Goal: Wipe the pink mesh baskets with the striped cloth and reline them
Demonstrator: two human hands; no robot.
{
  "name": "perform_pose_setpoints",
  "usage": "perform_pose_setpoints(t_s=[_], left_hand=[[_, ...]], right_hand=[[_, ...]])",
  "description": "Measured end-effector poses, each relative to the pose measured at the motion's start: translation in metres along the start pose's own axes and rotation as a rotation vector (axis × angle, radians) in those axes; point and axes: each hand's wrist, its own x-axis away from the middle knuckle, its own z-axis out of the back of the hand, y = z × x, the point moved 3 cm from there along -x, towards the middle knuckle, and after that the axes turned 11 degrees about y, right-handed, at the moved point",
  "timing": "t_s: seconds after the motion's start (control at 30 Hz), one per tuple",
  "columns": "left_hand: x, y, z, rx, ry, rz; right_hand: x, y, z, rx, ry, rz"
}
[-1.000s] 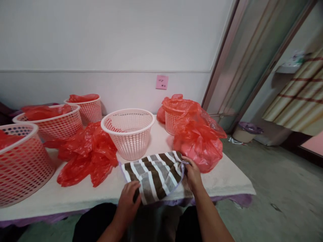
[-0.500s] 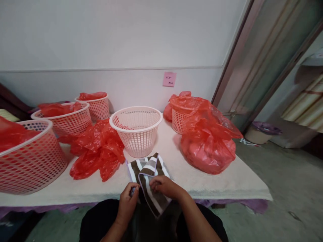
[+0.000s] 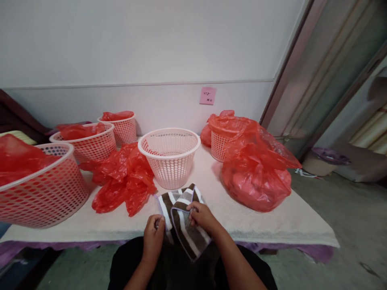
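Observation:
A small towel (image 3: 187, 229) with brown, grey and white stripes and a pale purple hem lies partly on the table's front edge. Its near corner hangs down over my lap, and one layer is folded back across the middle. My left hand (image 3: 155, 231) is closed at the towel's left edge, fingertips pinching the hem; a small dark spot shows inside the curled fingers, too small to make out. My right hand (image 3: 201, 217) grips the folded layer from the right, fingers bent into the cloth. Just behind the towel stands a pink perforated basket (image 3: 169, 161).
A crumpled red plastic bag (image 3: 123, 177) lies left of the middle basket. Further left are several pink baskets (image 3: 45, 189) with red bags in them. On the right sits a filled red bag (image 3: 256, 181) before another basket (image 3: 217, 145). A pink note (image 3: 208, 96) is on the wall.
The whole view has shifted a little, so things sit further right. My right hand has moved slightly up the folded layer; both hands stay at the towel.

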Motion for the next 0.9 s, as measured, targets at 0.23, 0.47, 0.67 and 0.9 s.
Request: perform_pose_setpoints(t_s=[0.23,0.47,0.67,0.9], left_hand=[[0.001,0.009,-0.012,-0.169,-0.180,0.015],[-0.020,0.021,-0.030,-0.227,-0.186,0.037],[-0.017,0.003,-0.010,-0.172,-0.025,0.100],[-0.009,-0.007,-0.002,-0.167,-0.042,0.117]], right_hand=[[-0.008,-0.005,0.033,-0.064,0.337,0.031],[-0.007,-0.007,0.035,-0.029,0.393,0.051],[-0.007,-0.009,0.036,0.061,0.392,0.074],[-0.006,-0.009,0.039,0.284,0.428,0.094]])
